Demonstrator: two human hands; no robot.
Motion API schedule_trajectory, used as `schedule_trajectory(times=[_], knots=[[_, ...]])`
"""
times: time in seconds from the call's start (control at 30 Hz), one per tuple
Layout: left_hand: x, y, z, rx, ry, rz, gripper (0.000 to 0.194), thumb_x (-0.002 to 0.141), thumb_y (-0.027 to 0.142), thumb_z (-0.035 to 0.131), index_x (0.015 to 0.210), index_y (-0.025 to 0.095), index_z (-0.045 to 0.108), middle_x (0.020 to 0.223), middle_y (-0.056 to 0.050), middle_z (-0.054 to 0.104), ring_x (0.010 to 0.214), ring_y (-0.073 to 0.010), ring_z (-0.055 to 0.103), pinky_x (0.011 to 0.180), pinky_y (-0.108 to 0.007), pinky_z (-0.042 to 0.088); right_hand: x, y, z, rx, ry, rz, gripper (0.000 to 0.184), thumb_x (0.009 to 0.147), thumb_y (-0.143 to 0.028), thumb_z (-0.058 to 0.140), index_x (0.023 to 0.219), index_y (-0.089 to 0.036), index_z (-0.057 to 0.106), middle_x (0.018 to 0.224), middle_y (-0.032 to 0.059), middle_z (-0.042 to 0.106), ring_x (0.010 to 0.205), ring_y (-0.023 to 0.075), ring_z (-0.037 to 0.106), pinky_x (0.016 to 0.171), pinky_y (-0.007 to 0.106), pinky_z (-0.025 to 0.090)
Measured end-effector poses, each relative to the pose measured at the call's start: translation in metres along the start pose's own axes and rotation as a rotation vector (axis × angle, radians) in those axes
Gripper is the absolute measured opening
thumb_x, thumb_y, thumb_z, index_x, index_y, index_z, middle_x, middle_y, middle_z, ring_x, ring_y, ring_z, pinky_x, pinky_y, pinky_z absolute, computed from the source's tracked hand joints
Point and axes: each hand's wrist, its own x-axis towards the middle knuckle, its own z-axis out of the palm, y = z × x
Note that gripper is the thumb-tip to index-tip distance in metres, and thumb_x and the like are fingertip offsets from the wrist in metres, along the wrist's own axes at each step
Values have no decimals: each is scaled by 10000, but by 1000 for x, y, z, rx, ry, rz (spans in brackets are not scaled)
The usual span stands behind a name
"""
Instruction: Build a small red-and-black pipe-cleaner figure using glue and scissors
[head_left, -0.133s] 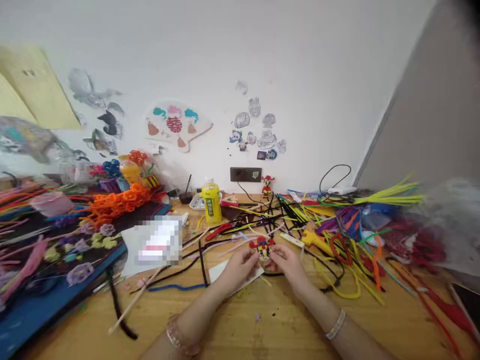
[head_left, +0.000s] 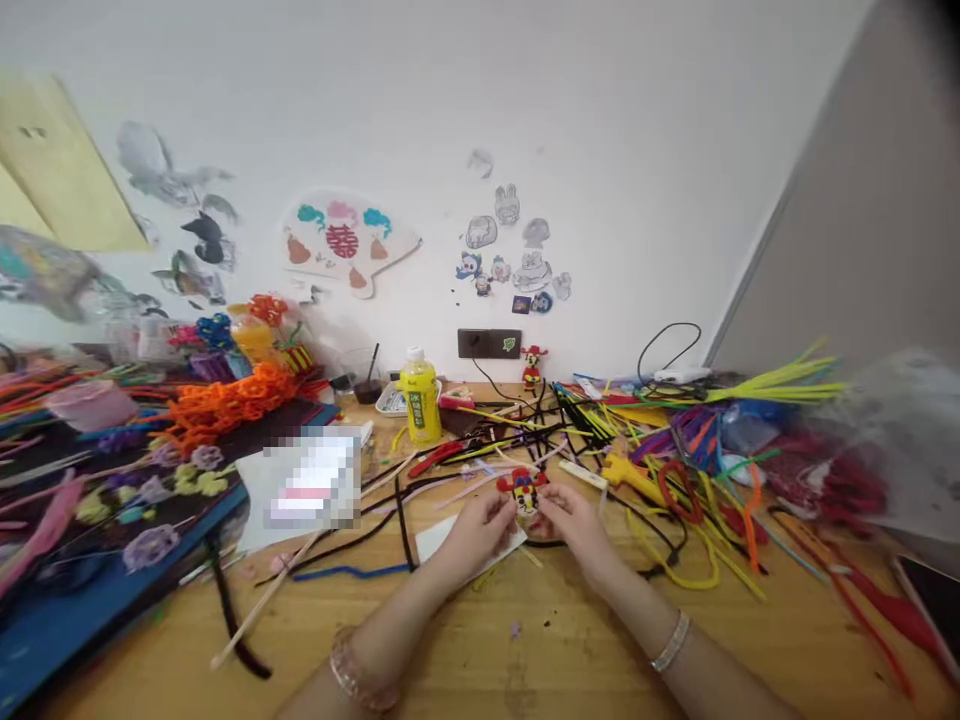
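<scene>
While you work at the wooden table [head_left: 517, 650], the little pipe-cleaner figure [head_left: 524, 492] sits right between your hands, just above a white card [head_left: 469, 548]. It's a chunky little piece: fuzzy red on top, a pale middle, and dark and yellow bits, with its lower part hidden behind your fingers. Your left hand [head_left: 478, 535] pinches it from one side, your right hand [head_left: 574, 530] pinches it from the other, and the two nearly meet around it. There's a beaded bracelet [head_left: 358, 672] on your left wrist and a silver bangle [head_left: 671, 642] on your right. Yellow pipe cleaners [head_left: 675, 565] tangle off to your right, a blue one [head_left: 349, 572] lies to your left, and a yellow bottle [head_left: 420, 400] stands back near the wall.
</scene>
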Motion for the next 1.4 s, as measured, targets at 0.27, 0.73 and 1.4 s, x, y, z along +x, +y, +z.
schedule_trajectory(times=[0.27,0.73,1.4], knots=[[-1,2,-2,27,17,57,315,802,470,401,629,210,435,479,76,434,431,-113,413,460,-232,323,-1,8,7,-112,-57,-60,272,770,-442,485,654,-197,457,508,-61,459,419,89,415,407,202,324],[-6,12,-3,35,58,162,332,824,448,412,586,216,411,465,74,412,454,-118,395,520,-247,316,-4,4,6,-293,-28,-303,235,851,-371,399,697,-202,455,646,-18,444,607,136,456,554,234,430],[-3,15,-10,-333,-35,-3,424,681,420,660,991,158,537,612,23,587,487,-112,556,522,-262,467,-4,-11,-4,-523,-105,-467,188,873,-285,415,949,-182,553,733,15,591,615,133,527,589,239,421]])
